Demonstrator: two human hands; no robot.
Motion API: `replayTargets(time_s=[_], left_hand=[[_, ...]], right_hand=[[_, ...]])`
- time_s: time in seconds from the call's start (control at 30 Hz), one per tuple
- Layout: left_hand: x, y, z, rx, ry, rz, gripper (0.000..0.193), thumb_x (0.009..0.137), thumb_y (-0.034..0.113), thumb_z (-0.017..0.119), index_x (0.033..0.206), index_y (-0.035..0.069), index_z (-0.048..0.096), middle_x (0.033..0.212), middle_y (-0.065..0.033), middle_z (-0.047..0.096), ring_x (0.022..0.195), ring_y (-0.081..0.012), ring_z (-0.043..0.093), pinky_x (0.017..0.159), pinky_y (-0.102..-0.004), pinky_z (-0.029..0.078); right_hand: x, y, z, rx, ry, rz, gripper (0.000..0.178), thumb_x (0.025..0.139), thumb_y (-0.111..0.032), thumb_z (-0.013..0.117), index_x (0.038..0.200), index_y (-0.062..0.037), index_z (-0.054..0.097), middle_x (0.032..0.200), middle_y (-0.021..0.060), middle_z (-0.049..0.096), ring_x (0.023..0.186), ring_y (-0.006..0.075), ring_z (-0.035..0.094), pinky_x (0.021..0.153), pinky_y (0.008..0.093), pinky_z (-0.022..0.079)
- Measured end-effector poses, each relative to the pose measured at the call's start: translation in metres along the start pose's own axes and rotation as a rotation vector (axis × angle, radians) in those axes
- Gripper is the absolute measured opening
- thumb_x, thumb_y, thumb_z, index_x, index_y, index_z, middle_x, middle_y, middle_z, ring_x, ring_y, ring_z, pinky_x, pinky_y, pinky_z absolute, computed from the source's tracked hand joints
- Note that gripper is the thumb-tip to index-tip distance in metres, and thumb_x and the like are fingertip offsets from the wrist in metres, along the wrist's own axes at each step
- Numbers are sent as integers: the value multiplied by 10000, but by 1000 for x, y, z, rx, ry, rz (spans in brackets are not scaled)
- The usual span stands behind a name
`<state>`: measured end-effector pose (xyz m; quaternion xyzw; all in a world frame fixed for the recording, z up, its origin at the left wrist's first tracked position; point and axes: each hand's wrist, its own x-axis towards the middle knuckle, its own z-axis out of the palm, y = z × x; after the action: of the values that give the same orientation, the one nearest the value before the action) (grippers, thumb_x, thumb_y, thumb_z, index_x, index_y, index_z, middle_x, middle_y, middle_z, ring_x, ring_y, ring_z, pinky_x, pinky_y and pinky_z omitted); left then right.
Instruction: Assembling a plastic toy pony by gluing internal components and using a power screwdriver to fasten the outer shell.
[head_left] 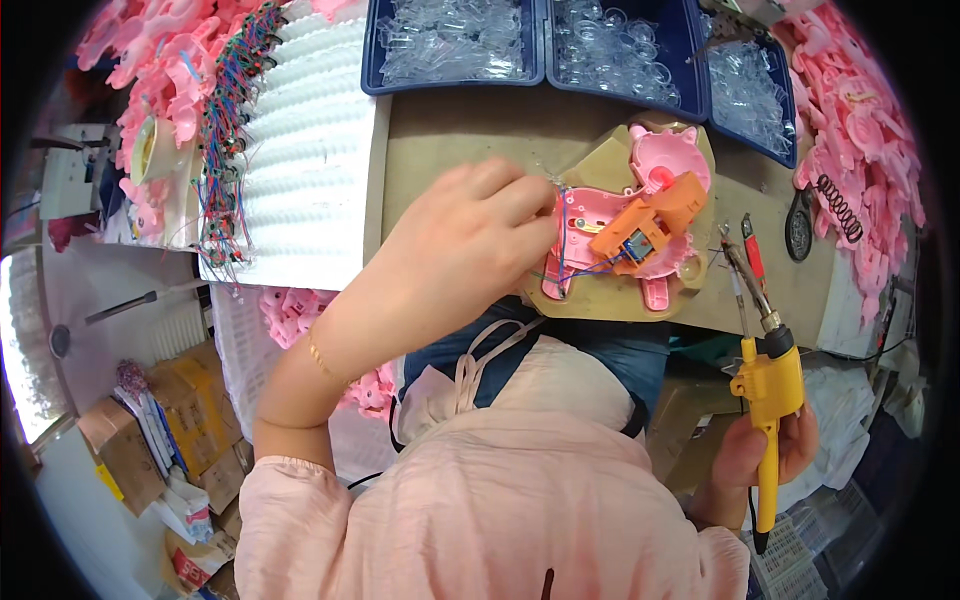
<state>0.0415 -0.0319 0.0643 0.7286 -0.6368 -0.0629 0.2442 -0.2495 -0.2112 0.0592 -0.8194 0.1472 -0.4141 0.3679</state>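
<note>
At the tan workbench (430, 140), the right hand (737, 458) grasps a soldering gun (772, 388), best kept off blue wires (563, 225); left hand (475, 225) grip unclear.

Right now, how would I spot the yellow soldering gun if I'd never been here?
Find the tan worktable, then look right, below its near edge, for the person's right grip. That grip holds the soldering gun, metal barrel toward the table. Its bright yellow body and handle set it apart from the slim red tool and black coil spring nearby.
</note>
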Motion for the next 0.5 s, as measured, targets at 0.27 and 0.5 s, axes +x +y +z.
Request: replayTargets(time_s=[0.27,0.5], left_hand=[[-24,27,8,-1098,-37,-756,162,866,162,611,918,23,545,745,-59,626,667,-134,604,620,-246,479],[-24,26,28,-885,160,-738,140,845,162,651,911,44,615,743,-30,635,737,-137,601,694,-259,447]], right_hand=[[7,2,3,89,-92,131,567,864,-294,645,1307,-111,342,1255,279,467,1102,354,538,913,449,462],[9,10,10,35,35,2,589,842,-362,648,1226,10,401,1139,223,546,1027,327,585,916,429,472]])
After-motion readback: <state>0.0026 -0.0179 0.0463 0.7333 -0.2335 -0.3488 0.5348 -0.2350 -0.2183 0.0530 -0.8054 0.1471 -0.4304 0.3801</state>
